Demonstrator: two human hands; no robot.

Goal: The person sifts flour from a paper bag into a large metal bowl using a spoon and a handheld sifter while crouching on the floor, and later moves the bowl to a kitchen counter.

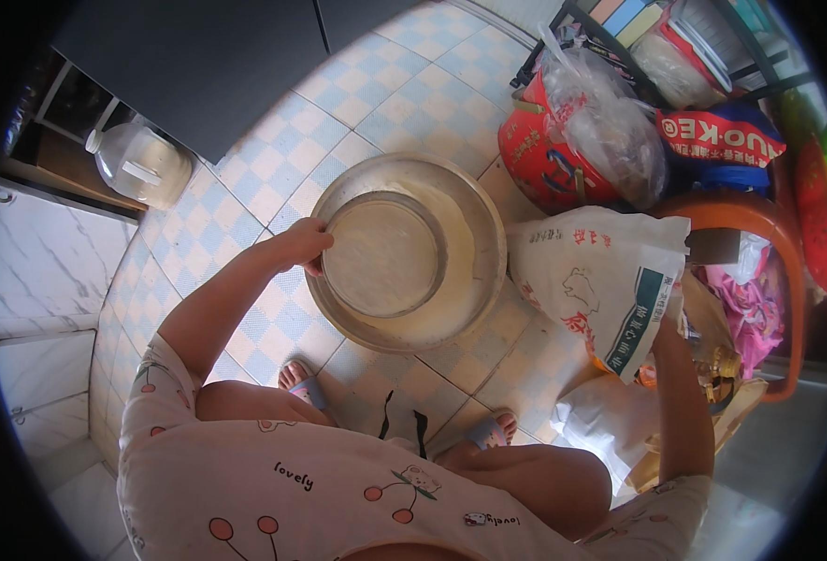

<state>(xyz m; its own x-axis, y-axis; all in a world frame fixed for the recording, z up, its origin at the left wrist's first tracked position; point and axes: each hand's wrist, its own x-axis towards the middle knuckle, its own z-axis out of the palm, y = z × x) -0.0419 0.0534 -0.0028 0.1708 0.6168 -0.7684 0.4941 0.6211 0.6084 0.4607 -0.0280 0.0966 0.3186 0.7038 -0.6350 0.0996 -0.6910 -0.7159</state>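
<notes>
My left hand (309,245) pinches the left rim of a round sieve (385,254) with a pale, floury mesh. The sieve sits inside a wide metal basin (495,280), toward its left side. Pale flour (459,298) lies on the basin's floor around the sieve. On the right, a white printed flour bag (560,256) leans with its left end close to the basin's rim. My right hand (670,324) is at the bag's right end and seems to hold it; the fingers are mostly hidden behind the bag.
A red bucket (539,158) topped with clear plastic bags stands behind the flour bag. At right, an orange plastic stool (792,280) stands among bags and an oil bottle (725,365). A cloudy plastic jug (143,168) stands by cabinets at left. Tiled floor (413,105) surrounds the basin.
</notes>
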